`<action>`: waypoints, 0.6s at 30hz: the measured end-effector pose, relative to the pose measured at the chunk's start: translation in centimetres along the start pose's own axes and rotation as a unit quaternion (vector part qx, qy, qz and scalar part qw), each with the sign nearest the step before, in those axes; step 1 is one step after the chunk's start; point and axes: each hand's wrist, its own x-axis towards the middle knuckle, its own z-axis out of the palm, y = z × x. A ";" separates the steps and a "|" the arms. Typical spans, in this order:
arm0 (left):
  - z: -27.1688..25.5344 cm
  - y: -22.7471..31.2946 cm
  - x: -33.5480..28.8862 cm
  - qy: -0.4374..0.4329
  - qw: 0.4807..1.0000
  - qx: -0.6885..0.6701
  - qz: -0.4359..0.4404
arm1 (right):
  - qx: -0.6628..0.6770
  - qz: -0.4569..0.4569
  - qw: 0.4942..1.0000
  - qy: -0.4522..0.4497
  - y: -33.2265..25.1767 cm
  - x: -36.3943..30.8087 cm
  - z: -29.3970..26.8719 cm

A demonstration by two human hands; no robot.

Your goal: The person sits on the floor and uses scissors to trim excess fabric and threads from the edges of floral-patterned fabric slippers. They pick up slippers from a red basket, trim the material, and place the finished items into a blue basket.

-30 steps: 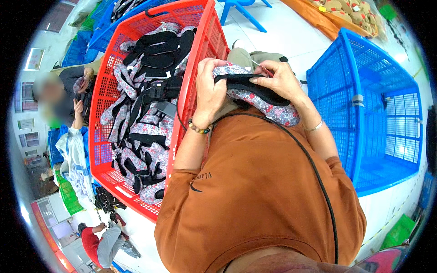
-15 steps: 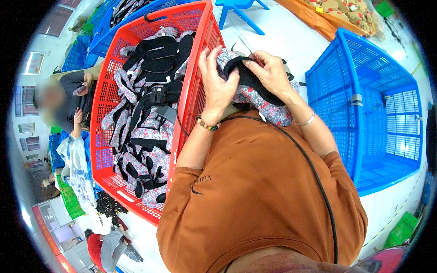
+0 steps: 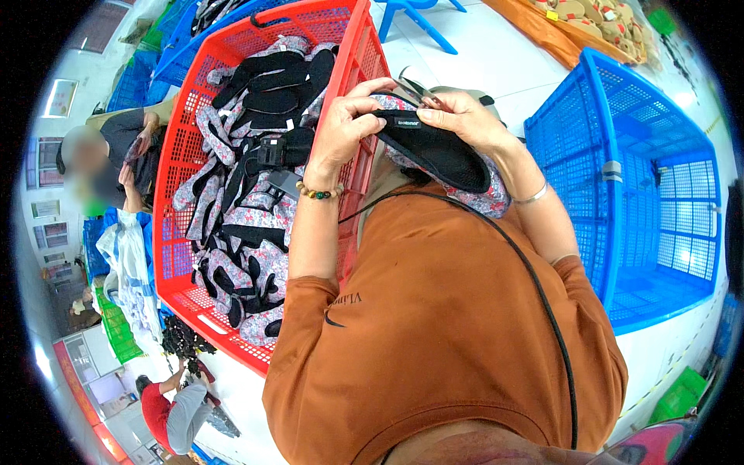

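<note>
A floral slipper with a black insole (image 3: 438,155) is held up in front of my chest, a small dark label near its upper end. My left hand (image 3: 349,124) is closed on the slipper's left edge, thumb on the black lining. My right hand (image 3: 465,120) pinches the upper edge beside the label. A slim pair of dark metal thread snips (image 3: 418,91) sticks out from the fingers of my right hand, above the slipper. The fingers behind the slipper are hidden.
To my left stands a red basket (image 3: 358,70) heaped with floral and black slippers (image 3: 267,101). A blue crate (image 3: 608,201) is at my right. Behind are a blue stool (image 3: 418,23) and tan slippers (image 3: 597,19). A person (image 3: 116,163) sits beyond the red basket; another bends lower left.
The slipper has turned, so its black insole and label now show. My left hand has shifted left and its fingers have closed in. The thread snips now show above the slipper.
</note>
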 end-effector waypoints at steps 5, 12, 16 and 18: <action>-0.3 -0.3 0.0 -0.014 0.991 -0.126 -0.047 | 0.005 0.005 0.999 -0.048 0.4 0.3 -0.8; -0.7 -1.5 -0.4 -0.009 0.992 -0.117 -0.049 | 0.028 0.016 0.998 -0.060 1.6 0.4 -0.8; -1.3 -0.7 -0.7 -0.070 0.993 0.051 -0.078 | 0.059 0.066 0.994 -0.057 1.7 0.0 -1.9; -0.2 0.1 -1.2 -0.092 0.984 0.150 -0.017 | 0.073 0.087 0.993 -0.041 2.3 -0.5 -2.5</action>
